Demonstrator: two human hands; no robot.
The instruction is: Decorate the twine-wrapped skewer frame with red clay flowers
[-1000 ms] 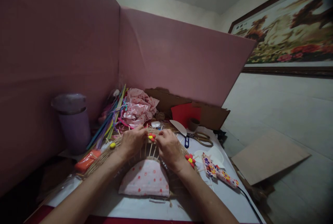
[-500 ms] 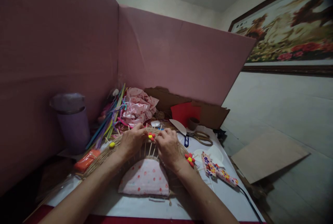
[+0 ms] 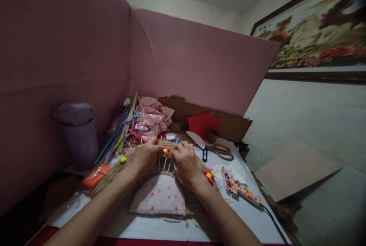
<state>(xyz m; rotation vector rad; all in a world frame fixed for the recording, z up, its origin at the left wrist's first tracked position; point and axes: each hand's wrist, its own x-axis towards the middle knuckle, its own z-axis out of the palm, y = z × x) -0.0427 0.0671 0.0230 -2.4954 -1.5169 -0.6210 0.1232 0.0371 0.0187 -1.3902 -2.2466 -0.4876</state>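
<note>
Woven arch (image 3: 114, 170) on the table (image 3: 251, 219), its far middle bearing a small flower (image 3: 166, 150) between the left hand (image 3: 145, 157) and right hand (image 3: 184, 159); the fingers of both are curled in close, though their exact grip cannot be told. By appearance, the right-side red flower (image 3: 208, 175) is complete, the middle one in progress, and the left yellow ball (image 3: 122, 159) without petals

Red-and-yellow flower (image 3: 166, 150), pale red-dotted cloth (image 3: 158, 196)

We saw a purple tumbler (image 3: 80, 141) near a pink panel (image 3: 65, 47) — and a framed picture (image 3: 311, 32) on the tiled wall (image 3: 311, 112).
</note>
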